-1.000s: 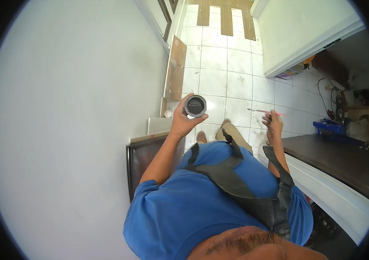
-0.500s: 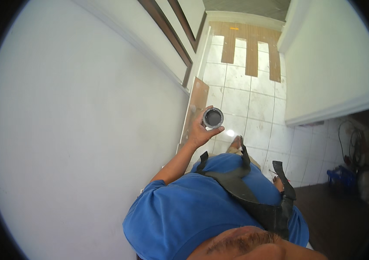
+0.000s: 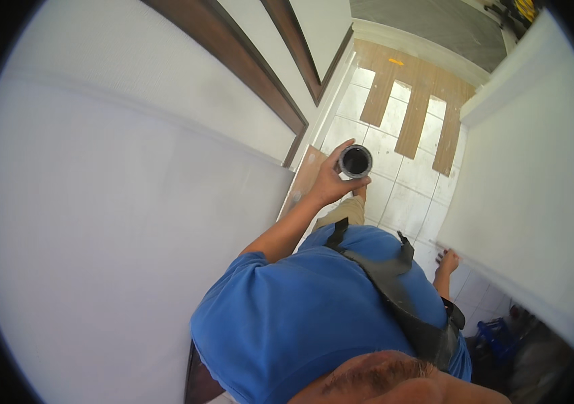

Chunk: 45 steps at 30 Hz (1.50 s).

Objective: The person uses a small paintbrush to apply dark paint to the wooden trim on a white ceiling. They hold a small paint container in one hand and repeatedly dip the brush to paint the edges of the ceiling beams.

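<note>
Our left hand (image 3: 330,184) curls round the can (image 3: 355,161), our right hand (image 3: 448,261) pinches a brush (image 3: 439,244), planks (image 3: 417,114) lying far off!

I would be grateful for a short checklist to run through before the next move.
1. Left hand has a firm-looking grip on the round, grey-rimmed container: ok, fingers and thumb curl around its side.
2. Container covered: not ok, its mouth is open.
3. Fill level: cannot tell, the inside is too dark.
4. Right hand has a grip on the thin, stick-like tool: ok, it appears pinched in the fingers.
5. Tool tip clean: cannot tell, too small and blurred.
6. Right hand clear of the smooth white upright panel: cannot tell, they look close.
</note>
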{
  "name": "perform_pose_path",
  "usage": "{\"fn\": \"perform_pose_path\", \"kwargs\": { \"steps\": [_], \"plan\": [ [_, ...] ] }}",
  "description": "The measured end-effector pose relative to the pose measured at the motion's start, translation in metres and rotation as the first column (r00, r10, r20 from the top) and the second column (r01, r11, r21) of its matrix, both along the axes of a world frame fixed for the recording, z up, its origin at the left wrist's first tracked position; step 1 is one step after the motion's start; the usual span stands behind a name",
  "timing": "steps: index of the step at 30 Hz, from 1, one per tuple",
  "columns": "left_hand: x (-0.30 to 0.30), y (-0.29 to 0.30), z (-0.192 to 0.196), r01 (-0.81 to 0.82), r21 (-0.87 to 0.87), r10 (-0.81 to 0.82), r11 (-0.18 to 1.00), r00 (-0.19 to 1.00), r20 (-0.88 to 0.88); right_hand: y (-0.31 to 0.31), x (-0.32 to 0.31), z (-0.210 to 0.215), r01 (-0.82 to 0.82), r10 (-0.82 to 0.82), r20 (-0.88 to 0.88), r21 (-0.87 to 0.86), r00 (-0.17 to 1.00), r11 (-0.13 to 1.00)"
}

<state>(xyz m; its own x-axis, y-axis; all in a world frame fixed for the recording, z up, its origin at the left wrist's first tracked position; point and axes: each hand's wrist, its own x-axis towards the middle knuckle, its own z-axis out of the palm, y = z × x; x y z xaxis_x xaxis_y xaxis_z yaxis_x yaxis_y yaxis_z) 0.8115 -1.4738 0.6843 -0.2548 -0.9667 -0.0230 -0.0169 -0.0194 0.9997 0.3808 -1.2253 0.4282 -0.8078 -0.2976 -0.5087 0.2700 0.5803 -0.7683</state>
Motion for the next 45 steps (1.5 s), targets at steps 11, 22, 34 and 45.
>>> {"fn": "perform_pose_path", "kwargs": {
  "steps": [11, 22, 34, 45],
  "plan": [
    [-0.077, -0.237, 0.016, 0.088, -0.03, -0.089, 0.996, 0.996, -0.031, -0.136, -0.09, 0.007, -0.141, 0.033, 0.242, 0.444, 0.97, 0.885],
    [-0.136, -0.383, 0.018, -0.295, -0.059, 0.293, 0.954, 0.955, -0.032, -0.495, -0.226, -0.032, -0.584, 0.501, 0.313, 0.301, 0.807, 0.754],
    [-0.234, -0.5, 0.054, -0.488, -0.113, 0.496, 0.866, 0.865, 0.068, -0.868, -0.221, 0.107, -0.362, 0.632, 0.331, -0.599, 0.701, 0.715],
    [-0.303, -0.671, 0.019, -0.213, 0.037, 0.208, 0.976, 0.971, 0.115, -0.946, -0.176, 0.264, -0.27, 0.704, 0.2, -0.825, 0.682, 0.496]
  ]
}}
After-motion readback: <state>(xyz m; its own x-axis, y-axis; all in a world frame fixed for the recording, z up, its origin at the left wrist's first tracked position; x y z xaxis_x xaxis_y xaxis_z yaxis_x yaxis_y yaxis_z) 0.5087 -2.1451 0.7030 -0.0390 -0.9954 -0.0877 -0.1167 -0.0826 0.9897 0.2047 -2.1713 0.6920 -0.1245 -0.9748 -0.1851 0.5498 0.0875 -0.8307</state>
